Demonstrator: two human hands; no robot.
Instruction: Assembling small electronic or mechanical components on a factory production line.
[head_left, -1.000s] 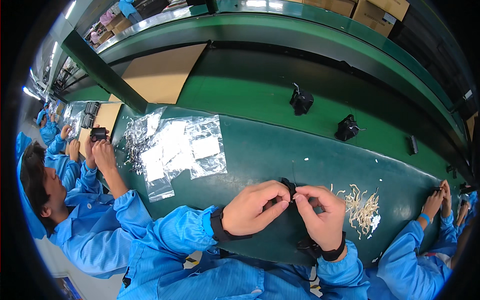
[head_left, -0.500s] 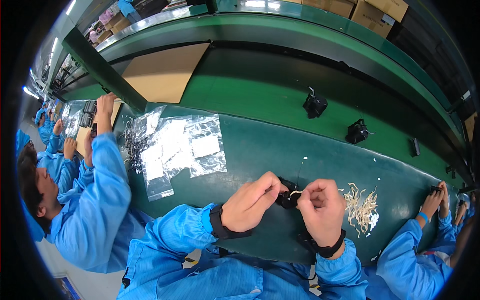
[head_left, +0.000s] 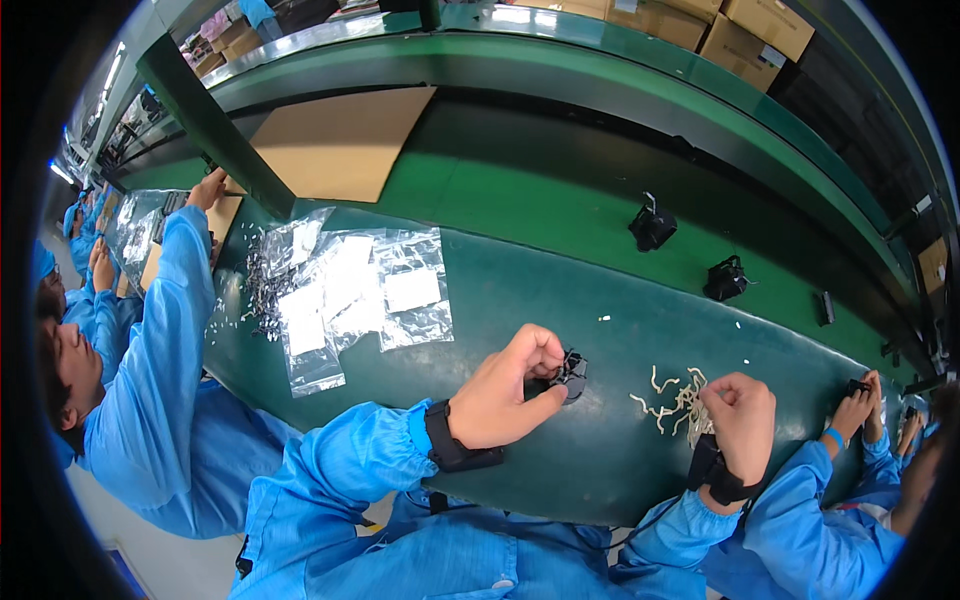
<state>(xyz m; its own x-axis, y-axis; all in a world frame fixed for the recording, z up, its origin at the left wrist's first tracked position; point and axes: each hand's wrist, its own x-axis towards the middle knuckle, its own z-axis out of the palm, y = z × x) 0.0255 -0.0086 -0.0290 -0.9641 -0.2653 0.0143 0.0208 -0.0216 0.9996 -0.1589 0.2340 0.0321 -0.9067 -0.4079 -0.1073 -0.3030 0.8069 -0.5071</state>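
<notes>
Black part | left hand: grip pinching it | right hand: at cream strips (cannot tell if grip is closed)

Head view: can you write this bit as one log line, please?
left hand: holds black part | right hand: at cream strips, grip unclear | plastic bags: on table

Black part partly behind left fingers, pale strips partly behind right fingers
</notes>
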